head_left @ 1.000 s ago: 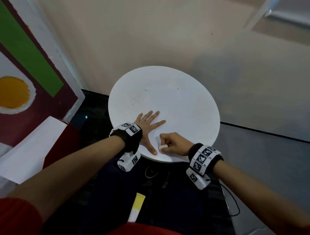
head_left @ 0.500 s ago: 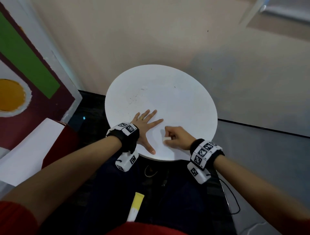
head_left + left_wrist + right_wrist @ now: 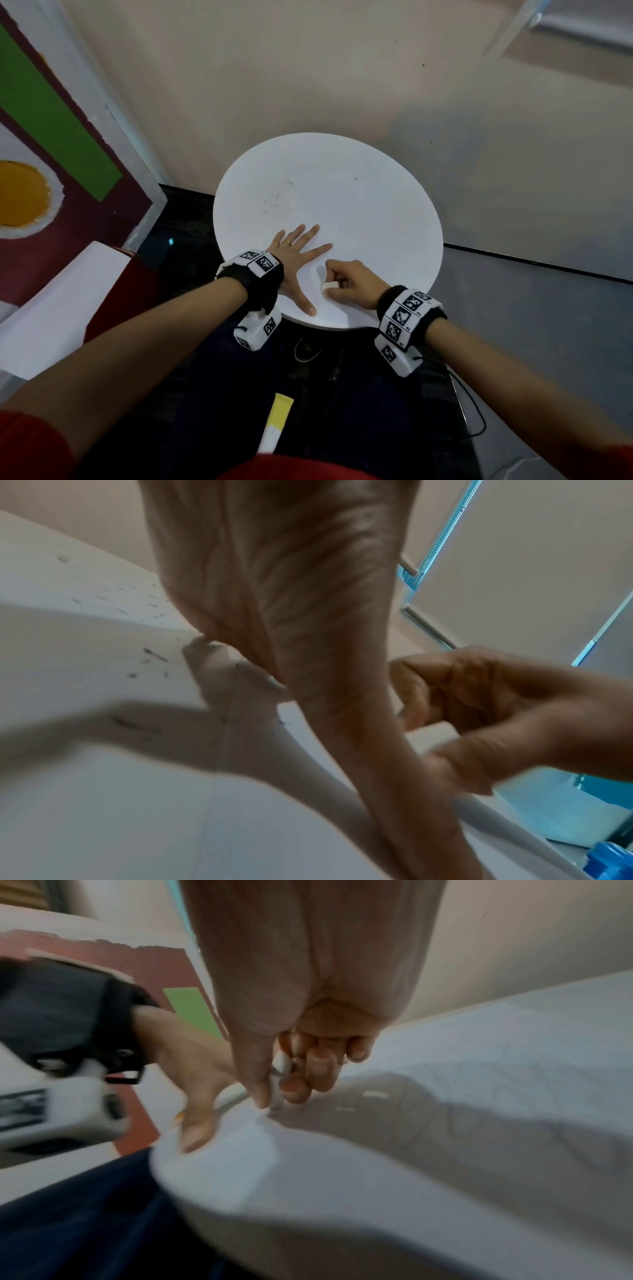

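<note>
From my end the round tabletop (image 3: 342, 192) reads as smooth, matt white, flecked with thin dark scuffs. The small white block (image 3: 328, 285) looks dull and matt, rubber or chalk, I cannot tell which. The wristbands (image 3: 253, 286) are black cloth, their camera housings (image 3: 255, 330) smooth white plastic, and the ring (image 3: 289, 243) glints like yellow metal.

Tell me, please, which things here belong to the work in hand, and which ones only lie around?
Belong to the work:
- right hand, pinching a small white block, likely an eraser
- left hand, spread flat beside it
- round white table, under both hands

Only lying around:
- yellow-and-white tube, below the table
- painted board
- black cable
</note>
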The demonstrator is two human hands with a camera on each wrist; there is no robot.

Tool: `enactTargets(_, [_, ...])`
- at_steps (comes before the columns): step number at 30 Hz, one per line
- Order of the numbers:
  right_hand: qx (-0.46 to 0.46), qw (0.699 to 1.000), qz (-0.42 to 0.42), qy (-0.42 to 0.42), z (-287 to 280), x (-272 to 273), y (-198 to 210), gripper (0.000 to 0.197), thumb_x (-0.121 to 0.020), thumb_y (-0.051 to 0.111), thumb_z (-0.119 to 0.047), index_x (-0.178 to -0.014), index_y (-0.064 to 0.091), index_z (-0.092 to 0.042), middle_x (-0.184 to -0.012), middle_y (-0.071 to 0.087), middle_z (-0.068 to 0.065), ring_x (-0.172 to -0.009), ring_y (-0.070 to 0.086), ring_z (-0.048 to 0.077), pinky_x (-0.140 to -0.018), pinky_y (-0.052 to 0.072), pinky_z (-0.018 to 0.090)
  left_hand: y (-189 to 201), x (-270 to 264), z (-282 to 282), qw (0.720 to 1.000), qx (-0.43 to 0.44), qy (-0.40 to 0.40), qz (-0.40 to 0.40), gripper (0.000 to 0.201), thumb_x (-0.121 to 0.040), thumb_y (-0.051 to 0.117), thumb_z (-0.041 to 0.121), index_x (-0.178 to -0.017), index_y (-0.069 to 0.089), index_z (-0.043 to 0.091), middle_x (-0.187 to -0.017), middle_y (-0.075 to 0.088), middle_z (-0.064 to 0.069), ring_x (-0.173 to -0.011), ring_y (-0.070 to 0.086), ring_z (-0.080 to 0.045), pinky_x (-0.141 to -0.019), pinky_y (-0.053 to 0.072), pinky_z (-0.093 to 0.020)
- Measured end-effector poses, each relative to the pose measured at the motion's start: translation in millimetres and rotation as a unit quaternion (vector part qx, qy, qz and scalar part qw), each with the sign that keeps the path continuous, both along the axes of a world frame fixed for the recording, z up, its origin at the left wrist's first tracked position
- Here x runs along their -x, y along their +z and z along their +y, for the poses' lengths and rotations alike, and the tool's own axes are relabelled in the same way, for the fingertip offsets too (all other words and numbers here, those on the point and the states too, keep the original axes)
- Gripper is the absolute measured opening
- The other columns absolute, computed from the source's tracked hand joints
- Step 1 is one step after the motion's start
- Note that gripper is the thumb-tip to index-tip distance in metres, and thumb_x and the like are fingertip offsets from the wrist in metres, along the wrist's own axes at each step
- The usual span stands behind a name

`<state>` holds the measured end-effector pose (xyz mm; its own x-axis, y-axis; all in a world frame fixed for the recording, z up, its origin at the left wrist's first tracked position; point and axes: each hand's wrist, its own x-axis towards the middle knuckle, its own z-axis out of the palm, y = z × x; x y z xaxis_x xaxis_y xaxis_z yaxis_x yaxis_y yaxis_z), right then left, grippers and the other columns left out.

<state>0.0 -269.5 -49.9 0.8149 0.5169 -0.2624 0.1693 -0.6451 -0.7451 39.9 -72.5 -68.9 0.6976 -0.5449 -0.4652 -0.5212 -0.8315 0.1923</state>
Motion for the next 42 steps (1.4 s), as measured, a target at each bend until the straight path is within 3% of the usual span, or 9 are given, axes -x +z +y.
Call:
enactTargets(3, [-0.002,0.998,0.055,0.036,-8,7,1,0.029,-0.081,0.070,-0.006,-0.070,0.046,-0.018,-0.062,0.051,-0.005,-0.052,0.044,0.004,-0.056,0.039,0.021,-1,-1,0,1.000,0.008,0.003,-0.004,0.144,-0.041,0.070,0.085,-0.148,-0.016,0.044,-0.153,-0.037,0.005,-0.142,-0.032,-0.022,-0.115,-0.015,-0.053])
enactTargets(8, [-0.087,0.976,0.033,-0.199,-33,-23,5,0.021,-0.087,0.062,-0.003,-0.079,0.049,-0.016,-0.064,0.053,0.004,-0.052,0.052,0.010,-0.052,0.043,0.020,6,-2,-6,0.997,0.076,0.011,-0.025,0.117,-0.059,0.070,0.076,-0.152,0.014,0.031,-0.161,-0.012,0.007,-0.147,-0.018,-0.018,-0.116,-0.011,-0.053])
enactTargets(11, [-0.054,0.983,0.025,-0.172,-24,-34,2,0.014,-0.086,0.063,-0.003,-0.083,0.051,-0.009,-0.060,0.050,0.000,-0.049,0.049,0.006,-0.050,0.041,0.016,8,-9,-17,0.995,0.087,-0.034,-0.025,0.114,-0.068,0.069,0.070,-0.152,0.016,0.015,-0.162,-0.010,0.005,-0.147,-0.016,-0.014,-0.117,-0.013,-0.041])
enactTargets(18, [0.005,0.998,0.059,-0.013,-19,-38,8,0.025,-0.078,0.069,-0.002,-0.069,0.050,-0.016,-0.062,0.053,0.002,-0.052,0.045,0.009,-0.054,0.039,0.019,1,-17,-19,0.996,0.083,-0.036,0.003,0.130,-0.064,0.070,0.072,-0.154,-0.007,0.018,-0.160,-0.020,0.005,-0.147,-0.018,-0.015,-0.120,-0.005,-0.040])
enactTargets(22, [-0.008,0.996,-0.006,-0.086,-18,-46,6,0.025,-0.078,0.067,-0.002,-0.070,0.051,-0.019,-0.056,0.050,-0.004,-0.046,0.042,0.003,-0.051,0.038,0.017,0,-18,-20,0.995,0.095,-0.036,0.003,0.132,-0.063,0.070,0.074,-0.155,-0.006,0.018,-0.160,-0.019,0.005,-0.147,-0.017,-0.015,-0.120,-0.005,-0.040])
enactTargets(26, [0.020,0.998,0.054,0.005,-18,-41,9,0.024,-0.078,0.070,-0.005,-0.068,0.051,-0.016,-0.059,0.056,0.000,-0.049,0.048,0.007,-0.054,0.039,0.016,0,-18,-20,0.995,0.092,-0.033,0.007,0.131,-0.063,0.071,0.072,-0.154,-0.006,0.020,-0.160,-0.020,0.006,-0.146,-0.018,-0.014,-0.120,-0.005,-0.040])
enactTargets(33, [-0.034,0.995,0.091,-0.036,-19,-34,3,0.020,-0.077,0.068,0.000,-0.073,0.049,-0.004,-0.059,0.052,0.011,-0.051,0.047,0.018,-0.055,0.041,0.030,1,-17,-22,0.996,0.088,-0.034,0.000,0.129,-0.064,0.074,0.069,-0.155,-0.004,0.022,-0.160,-0.019,0.005,-0.147,-0.017,-0.016,-0.120,-0.005,-0.041])
enactTargets(39, [-0.002,0.993,-0.011,-0.116,-26,-42,4,0.027,-0.076,0.065,-0.002,-0.067,0.048,-0.022,-0.056,0.048,0.001,-0.051,0.042,0.016,-0.056,0.039,0.028,1,-19,-24,0.995,0.093,-0.023,0.012,0.123,-0.062,0.077,0.066,-0.154,0.004,0.030,-0.161,-0.014,0.004,-0.148,-0.014,-0.019,-0.120,-0.002,-0.045])
enactTargets(42, [-0.014,0.996,0.081,-0.037,-26,-31,5,0.025,-0.077,0.069,0.000,-0.068,0.048,-0.011,-0.059,0.053,0.005,-0.051,0.049,0.017,-0.055,0.042,0.028,2,-16,-28,0.996,0.085,-0.015,-0.003,0.117,-0.066,0.073,0.067,-0.154,0.007,0.028,-0.161,-0.011,0.005,-0.148,-0.011,-0.021,-0.120,0.001,-0.046])
